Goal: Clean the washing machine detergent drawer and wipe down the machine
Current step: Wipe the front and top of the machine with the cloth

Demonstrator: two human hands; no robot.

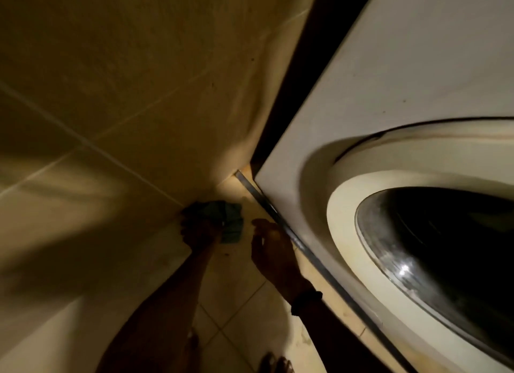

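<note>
The washing machine (389,80) is standing at the right, close to the camera. Its round door (417,261) is filling the lower right of the view, with dark glass that is catching a small glint of light. Both bare forearms are reaching down past the door toward the floor (239,303). A dark band (306,303) is sitting around the right wrist. Toes (275,363) are showing at the bottom edge, resting on the pale floor tiles.

The right hand (268,250) is hanging just beside the metal strip (278,225) that is running along the foot of the machine. Its fingers are lying loosely bent, and in this dim light it seems to be grasping nothing. The left hand (200,233) is lying further left, low against the floor. It is clenching a green cloth (230,219), which is bunching out beyond the knuckles toward the corner.

Past the hands, the floor is meeting the tiled wall (125,80), which is taking up the whole left side. A dark gap (314,66) is running between that wall and the side of the machine.
</note>
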